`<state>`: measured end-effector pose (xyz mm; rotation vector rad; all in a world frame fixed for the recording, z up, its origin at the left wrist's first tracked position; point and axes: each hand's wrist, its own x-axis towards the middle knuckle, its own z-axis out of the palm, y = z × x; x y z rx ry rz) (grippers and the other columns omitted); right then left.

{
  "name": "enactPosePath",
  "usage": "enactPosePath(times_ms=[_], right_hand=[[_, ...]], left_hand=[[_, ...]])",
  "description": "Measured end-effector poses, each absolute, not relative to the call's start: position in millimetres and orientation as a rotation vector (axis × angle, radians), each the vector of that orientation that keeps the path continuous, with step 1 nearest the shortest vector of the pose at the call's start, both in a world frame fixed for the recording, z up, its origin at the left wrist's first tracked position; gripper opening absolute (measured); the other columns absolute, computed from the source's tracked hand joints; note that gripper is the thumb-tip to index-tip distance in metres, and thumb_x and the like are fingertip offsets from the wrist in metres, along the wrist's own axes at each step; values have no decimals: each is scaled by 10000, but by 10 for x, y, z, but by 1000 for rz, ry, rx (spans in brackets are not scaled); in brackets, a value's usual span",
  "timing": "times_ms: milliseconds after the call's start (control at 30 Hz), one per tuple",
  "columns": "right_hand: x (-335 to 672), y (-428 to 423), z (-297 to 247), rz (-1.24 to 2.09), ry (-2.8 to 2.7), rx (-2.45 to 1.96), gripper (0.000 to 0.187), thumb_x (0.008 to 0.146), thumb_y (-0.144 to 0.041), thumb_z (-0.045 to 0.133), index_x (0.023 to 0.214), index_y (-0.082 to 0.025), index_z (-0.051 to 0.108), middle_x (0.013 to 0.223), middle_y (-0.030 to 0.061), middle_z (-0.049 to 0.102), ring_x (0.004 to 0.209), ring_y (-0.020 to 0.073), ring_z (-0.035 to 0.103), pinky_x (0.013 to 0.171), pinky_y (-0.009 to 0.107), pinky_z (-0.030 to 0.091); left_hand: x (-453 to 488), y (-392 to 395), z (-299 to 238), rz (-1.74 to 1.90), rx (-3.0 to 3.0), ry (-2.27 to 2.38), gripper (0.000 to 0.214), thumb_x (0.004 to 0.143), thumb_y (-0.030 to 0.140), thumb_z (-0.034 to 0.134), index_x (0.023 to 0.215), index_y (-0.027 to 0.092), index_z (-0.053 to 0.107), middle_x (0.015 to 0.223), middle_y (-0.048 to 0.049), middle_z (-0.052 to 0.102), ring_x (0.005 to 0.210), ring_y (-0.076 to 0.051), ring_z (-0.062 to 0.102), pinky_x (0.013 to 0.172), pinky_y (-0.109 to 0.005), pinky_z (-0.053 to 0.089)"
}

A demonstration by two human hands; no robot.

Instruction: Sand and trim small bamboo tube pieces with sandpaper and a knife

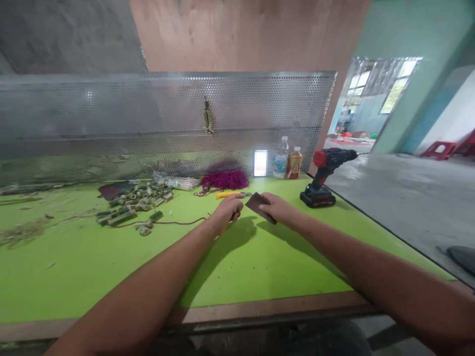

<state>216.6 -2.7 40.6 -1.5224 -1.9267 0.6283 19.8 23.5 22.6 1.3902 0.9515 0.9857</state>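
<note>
My right hand (278,209) grips a dark brown piece of sandpaper (259,203), thumb on top, held tilted above the green table. Beside it, my left hand (227,212) is closed, with the index finger reaching toward the sandpaper. Whatever sits in the left fingers is too small and hidden to name. Just behind the hands lies a yellow utility knife (224,195). A dark red string (178,222) runs along the table toward my left wrist. Cut green bamboo pieces (139,200) are heaped to the left.
A cordless drill (322,180) stands at the right. Behind are purple string (224,181), a lit phone (260,162), a water bottle (281,159) and a drink bottle (294,164). A small bamboo figure (207,117) hangs on the perforated metal panel (252,109).
</note>
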Motion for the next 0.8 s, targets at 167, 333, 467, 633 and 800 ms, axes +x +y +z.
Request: enactPosePath(times_ms=[167, 333, 467, 633, 800], right_hand=[[2010, -138, 258, 834, -1995, -1280, 177, 894, -289, 508, 873, -159, 626, 752, 32, 623, 660, 150, 521, 631, 277, 393], [1984, -152, 138, 555, -2093, -1250, 270, 953, -348, 442, 925, -155, 628, 864, 69, 651, 783, 175, 560, 691, 288, 400], [2009, -284, 200, 390, -2191, -1401, 516, 836, -623, 589, 1058, -157, 609, 907, 92, 674, 757, 199, 577, 640, 288, 380], [2040, -388, 266, 194, -2247, -1444, 432, 923, -539, 514, 1107, -158, 601, 950, 107, 683, 797, 208, 590, 660, 291, 362], [2109, -327, 228, 344, -2189, -1378, 349, 996, -447, 400, 1041, -156, 587, 918, 99, 663, 756, 179, 557, 645, 286, 351]], left_hand=[[199, 171, 250, 912, 1597, 879, 263, 769, 380, 659, 873, 148, 593, 535, 65, 432, 424, -52, 326, 418, -200, 220], [236, 152, 207, 909, 1535, 958, 151, 694, 166, 654, 768, 172, 523, 453, 84, 406, 378, -46, 314, 400, -197, 189], [301, 76, 229, 911, 1355, 930, 186, 708, 168, 649, 830, 184, 510, 453, 83, 435, 352, -50, 320, 387, -188, 169], [362, 13, 275, 911, 1191, 865, 193, 713, 147, 635, 873, 167, 528, 534, 57, 487, 395, -51, 383, 400, -167, 264], [333, 15, 364, 929, 1039, 839, 403, 741, 118, 495, 1139, 152, 549, 667, 28, 523, 483, -78, 467, 451, -194, 366]])
